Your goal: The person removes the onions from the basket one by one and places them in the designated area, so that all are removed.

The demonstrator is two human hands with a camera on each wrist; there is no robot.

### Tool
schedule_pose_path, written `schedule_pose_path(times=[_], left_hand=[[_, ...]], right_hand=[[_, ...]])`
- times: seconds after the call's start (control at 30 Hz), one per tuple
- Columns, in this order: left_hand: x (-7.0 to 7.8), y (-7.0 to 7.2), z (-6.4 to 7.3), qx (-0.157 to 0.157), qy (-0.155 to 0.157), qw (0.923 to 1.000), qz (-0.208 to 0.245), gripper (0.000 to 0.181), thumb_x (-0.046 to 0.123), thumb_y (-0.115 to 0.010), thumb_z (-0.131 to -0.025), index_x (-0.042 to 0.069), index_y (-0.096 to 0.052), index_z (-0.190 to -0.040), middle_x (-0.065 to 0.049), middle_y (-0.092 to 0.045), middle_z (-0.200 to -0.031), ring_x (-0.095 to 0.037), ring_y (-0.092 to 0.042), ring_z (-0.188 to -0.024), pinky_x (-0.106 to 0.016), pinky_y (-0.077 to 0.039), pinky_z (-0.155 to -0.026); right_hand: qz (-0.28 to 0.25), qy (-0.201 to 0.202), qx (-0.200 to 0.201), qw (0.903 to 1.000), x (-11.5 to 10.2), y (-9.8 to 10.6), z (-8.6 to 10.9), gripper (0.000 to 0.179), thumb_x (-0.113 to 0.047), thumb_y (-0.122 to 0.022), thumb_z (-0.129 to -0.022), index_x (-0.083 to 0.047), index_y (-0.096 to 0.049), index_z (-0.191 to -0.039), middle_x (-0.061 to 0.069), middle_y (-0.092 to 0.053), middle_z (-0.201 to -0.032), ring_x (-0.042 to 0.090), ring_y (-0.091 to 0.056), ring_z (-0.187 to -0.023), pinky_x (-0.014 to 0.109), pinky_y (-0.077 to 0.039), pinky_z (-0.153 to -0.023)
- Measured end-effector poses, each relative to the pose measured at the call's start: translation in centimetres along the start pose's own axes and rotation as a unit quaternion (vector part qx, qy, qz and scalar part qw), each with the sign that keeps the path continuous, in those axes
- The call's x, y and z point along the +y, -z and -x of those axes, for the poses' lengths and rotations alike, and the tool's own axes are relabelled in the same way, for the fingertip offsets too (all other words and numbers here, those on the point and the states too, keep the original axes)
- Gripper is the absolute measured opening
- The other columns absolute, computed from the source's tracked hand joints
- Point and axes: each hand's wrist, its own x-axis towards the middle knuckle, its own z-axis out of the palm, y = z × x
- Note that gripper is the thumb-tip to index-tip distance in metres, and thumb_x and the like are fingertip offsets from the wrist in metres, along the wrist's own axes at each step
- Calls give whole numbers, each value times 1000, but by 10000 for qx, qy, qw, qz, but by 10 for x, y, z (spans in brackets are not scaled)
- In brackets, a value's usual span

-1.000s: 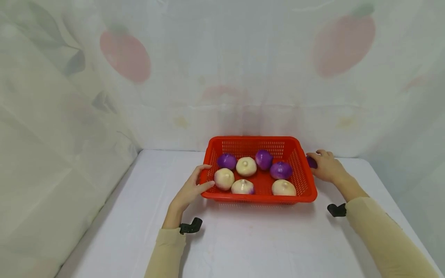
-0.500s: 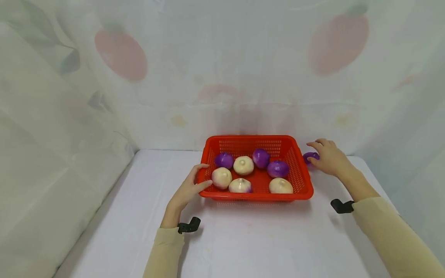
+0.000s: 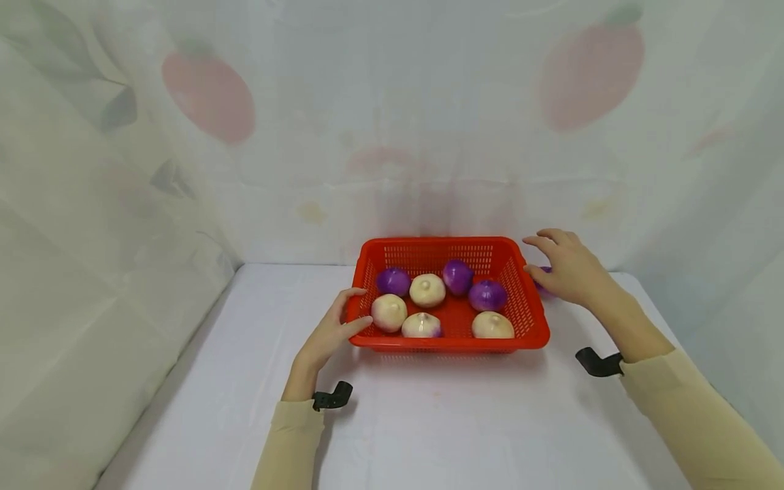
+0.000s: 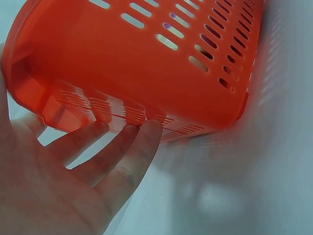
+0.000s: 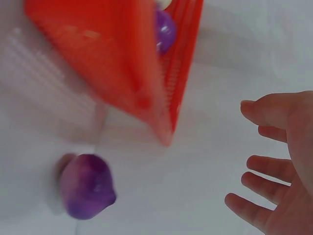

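A red plastic basket (image 3: 450, 343) with slotted walls stands on the table. It holds several turnips, some showing purple, such as one turnip (image 3: 488, 295), others white, such as another turnip (image 3: 427, 290). My left hand (image 3: 331, 330) holds the basket's left side, thumb and index finger at the rim; in the left wrist view more fingers (image 4: 112, 156) lie against the outer wall. One purple turnip (image 5: 87, 187) rests on the table outside the basket's right end, partly hidden by my right hand (image 3: 566, 265) in the head view. That hand hovers there, fingers spread and holding nothing.
A white cloth covers the table (image 3: 404, 422). A pale curtain with printed fruit (image 3: 380, 122) hangs right behind the basket, and more cloth hangs at the left (image 3: 92, 272) and right sides. Each wrist bears a black camera mount (image 3: 333, 396).
My right hand had its fingers on the purple turnip beside the basket, then let go and rose away from it toward the back. My left hand stays on the basket.
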Motion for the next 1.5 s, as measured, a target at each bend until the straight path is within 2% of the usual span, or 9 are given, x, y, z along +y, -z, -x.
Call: schedule_pose_path(times=[0.13,0.27,0.57,0.7,0.87,1.03,1.27,1.5], left_hand=[[-2,1,-1,4,2,10000,22,59,29,-70,-96,27,-42,-147,-9,-40,-153,-34,-44,-136,-56,-43,-107],[-3,2,0,-22,-28,10000,45,61,28,-70,-96,23,-40,-149,-11,-39,-154,-34,-45,-135,-55,-43,-107],[-3,4,2,-8,-8,10000,29,64,31,-70,-95,21,-38,-150,-13,-39,-154,-34,-46,-134,-54,-45,-106],[-4,4,1,-3,-1,10000,35,64,31,-70,-95,21,-38,-150,-13,-40,-153,-34,-47,-134,-54,-45,-106],[-4,4,1,-4,7,10000,22,64,31,-70,-95,21,-38,-150,-13,-39,-154,-34,-46,-134,-54,-45,-106],[-4,4,0,-7,-53,10000,44,64,31,-70,-95,20,-38,-150,-14,-39,-153,-35,-47,-134,-53,-46,-105],[-6,5,4,2,46,10000,40,67,32,-71,-94,20,-38,-151,-15,-39,-154,-35,-46,-134,-53,-46,-104],[-5,6,3,-43,-41,9999,144,68,32,-71,-95,18,-36,-151,-17,-38,-154,-38,-45,-136,-53,-45,-106]], right_hand=[[-145,35,-66,9999,-12,4,-1,53,-20,-71,-92,-2,-55,-140,30,-47,-141,51,-41,-130,71,-43,-97],[-260,171,-72,9995,-23,3,-3,53,-21,-71,-93,-3,-55,-140,29,-47,-140,50,-42,-130,70,-44,-96],[-512,501,-127,9974,-53,-2,-5,54,-22,-73,-93,-4,-55,-141,26,-48,-140,46,-44,-130,66,-42,-103],[-611,561,-159,9964,-65,-8,-5,55,-24,-74,-92,-5,-56,-141,23,-47,-143,43,-43,-131,64,-41,-105],[-698,810,-118,9942,-77,-21,-4,54,-26,-76,-92,-9,-59,-140,18,-52,-140,38,-47,-130,58,-46,-104],[-771,841,-337,9929,-86,-31,-4,52,-30,-76,-92,-13,-61,-140,16,-50,-142,35,-45,-133,55,-50,-99],[-857,917,-758,9892,-99,-44,-5,52,-33,-73,-94,-16,-60,-141,14,-49,-143,34,-47,-132,51,-51,-100],[-782,857,-1134,9868,-110,-54,-12,53,-38,-69,-95,-19,-57,-143,8,-48,-142,27,-48,-130,48,-51,-101]])
